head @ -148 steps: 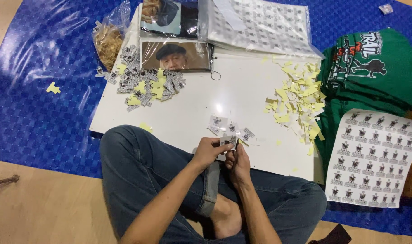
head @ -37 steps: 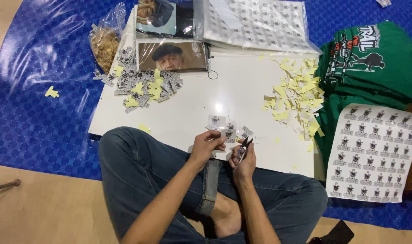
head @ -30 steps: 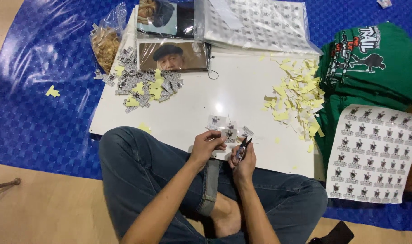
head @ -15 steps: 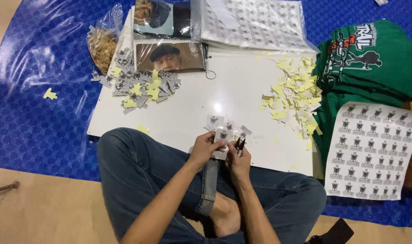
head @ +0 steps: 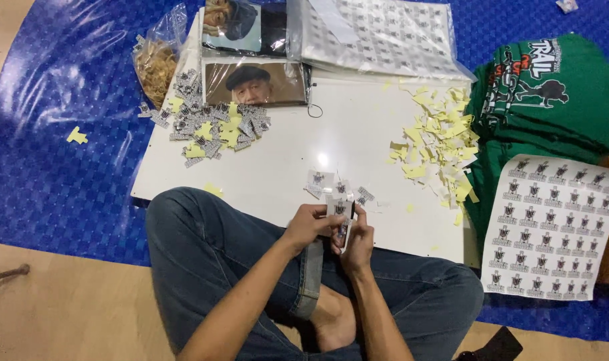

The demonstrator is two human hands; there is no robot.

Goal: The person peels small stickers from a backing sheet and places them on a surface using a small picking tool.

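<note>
I sit cross-legged in blue jeans at the near edge of a white board (head: 298, 154). My left hand (head: 311, 222) and my right hand (head: 356, 239) meet over my lap, both pinching one small cut-out sticker (head: 340, 209) with a dark figure on it. A thin dark tool (head: 344, 232) lies along my right palm. A few more cut stickers (head: 331, 186) lie on the board just beyond my fingers.
A heap of cut stickers and yellow bits (head: 211, 124) lies far left, yellow backing scraps (head: 438, 144) on the right. A sticker sheet (head: 552, 224) and folded green shirts (head: 552, 87) rest at right. Photo prints (head: 254, 83), bagged sheets (head: 378, 33) and a rubber-band bag (head: 156, 60) sit at the back on blue matting.
My hands have stayed over my lap, working the small sticker. The right hand turned slightly and the dark tool now lies closer along the palm.
</note>
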